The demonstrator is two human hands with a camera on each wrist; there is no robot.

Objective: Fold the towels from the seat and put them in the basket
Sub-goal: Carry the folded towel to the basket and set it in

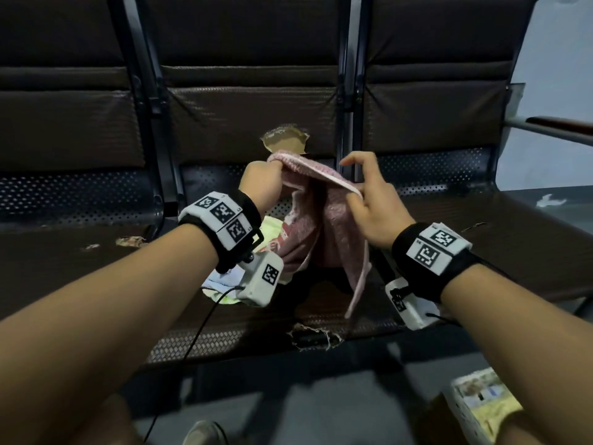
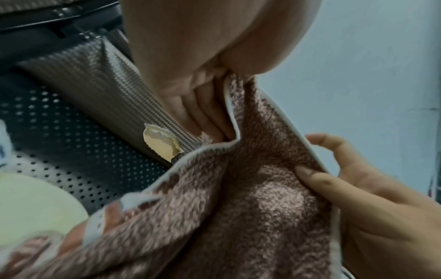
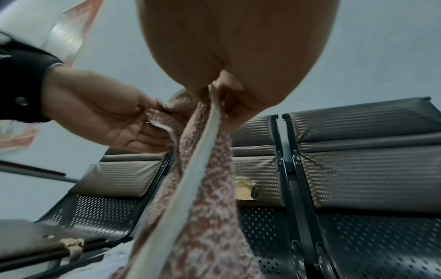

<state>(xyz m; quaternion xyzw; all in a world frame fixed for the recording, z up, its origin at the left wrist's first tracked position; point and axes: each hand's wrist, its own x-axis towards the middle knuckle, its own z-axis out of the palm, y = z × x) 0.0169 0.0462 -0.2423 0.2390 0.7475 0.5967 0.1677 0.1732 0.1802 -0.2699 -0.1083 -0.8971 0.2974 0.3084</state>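
A pink towel (image 1: 324,220) with a white hem hangs above the middle brown seat (image 1: 321,319), held up by both hands. My left hand (image 1: 261,175) grips its top left corner, fingers curled round the cloth (image 2: 214,117). My right hand (image 1: 362,191) pinches the white hem further right, with the index finger raised; the same pinch shows in the right wrist view (image 3: 214,94). A pale yellow towel (image 1: 272,229) and a white and blue one (image 1: 224,279) lie on the seat under my left wrist. The basket (image 1: 465,412) stands on the floor at bottom right with towels in it.
Three brown padded seats with perforated metal backs stand in a row. The padding is torn at the backrest (image 1: 284,142) and at the front edge (image 1: 314,338). An armrest (image 1: 558,123) juts out at the right. A foot (image 1: 205,433) is on the floor below.
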